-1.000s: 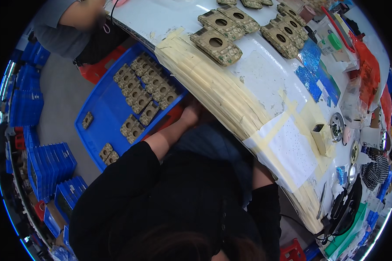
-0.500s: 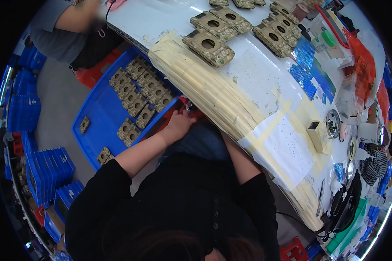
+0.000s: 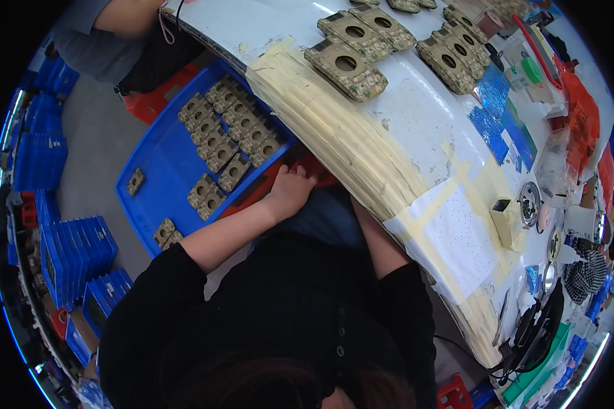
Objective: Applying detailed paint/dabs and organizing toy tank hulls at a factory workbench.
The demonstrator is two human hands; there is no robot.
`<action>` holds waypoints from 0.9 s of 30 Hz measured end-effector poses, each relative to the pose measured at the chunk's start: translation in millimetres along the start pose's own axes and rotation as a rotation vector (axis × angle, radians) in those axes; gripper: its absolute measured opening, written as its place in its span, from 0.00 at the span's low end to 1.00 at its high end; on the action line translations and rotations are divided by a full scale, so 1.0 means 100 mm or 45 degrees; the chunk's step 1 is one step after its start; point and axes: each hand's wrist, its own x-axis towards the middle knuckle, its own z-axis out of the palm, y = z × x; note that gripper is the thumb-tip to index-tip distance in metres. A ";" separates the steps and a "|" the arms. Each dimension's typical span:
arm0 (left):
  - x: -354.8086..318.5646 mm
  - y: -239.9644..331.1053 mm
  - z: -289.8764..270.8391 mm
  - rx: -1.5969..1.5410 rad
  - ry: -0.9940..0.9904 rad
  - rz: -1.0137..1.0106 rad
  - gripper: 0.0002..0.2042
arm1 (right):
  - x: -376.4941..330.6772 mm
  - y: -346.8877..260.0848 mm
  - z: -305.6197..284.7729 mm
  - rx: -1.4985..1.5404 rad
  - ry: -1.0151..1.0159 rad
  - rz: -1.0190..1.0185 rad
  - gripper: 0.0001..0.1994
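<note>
My left hand (image 3: 292, 192) is low beside the table's taped edge (image 3: 348, 150), over a red surface (image 3: 318, 170). Its fingers are bent and partly closed; whatever may lie in them is hidden. My right forearm (image 3: 378, 238) runs beneath the table edge, which hides the right hand. Just left of my left hand is a blue tray (image 3: 164, 163) with small camouflage model tank hulls (image 3: 233, 172), each with a round hole on top. Larger camouflage tank hulls (image 3: 346, 65) stand on the white tabletop (image 3: 409, 102).
A co-worker's arm (image 3: 126, 17) is at the far left. Blue stacked crates (image 3: 82, 255) stand on the floor at left. Taped white paper (image 3: 450, 235), a small cream box (image 3: 503, 221), blue glittery sheets (image 3: 494, 88) and red bags (image 3: 581, 116) lie on the table.
The view has shifted slightly, so table and tray sit further right. My left hand has lifted a little from the reddish item at its fingertips. The co-worker's hand has left the view.
</note>
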 end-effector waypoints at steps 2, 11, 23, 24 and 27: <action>-0.03 -0.04 0.06 -0.040 0.254 0.024 0.16 | 0.04 -0.01 0.05 0.009 0.013 -0.033 0.16; -1.51 -1.14 0.09 -0.568 0.971 -0.834 0.15 | -0.21 0.10 -0.23 -0.006 0.016 -0.151 0.17; -3.06 -1.93 0.84 -0.664 -0.385 -1.267 0.58 | -0.03 -0.09 -0.36 0.095 -0.050 -0.221 0.15; -2.99 -1.95 0.83 -0.661 -0.426 -1.243 0.57 | -0.07 -0.05 -0.32 0.087 0.028 -0.210 0.15; -2.91 -1.91 0.78 -0.504 -0.447 -1.251 0.57 | -0.18 -0.03 -0.30 -0.032 0.007 -0.147 0.15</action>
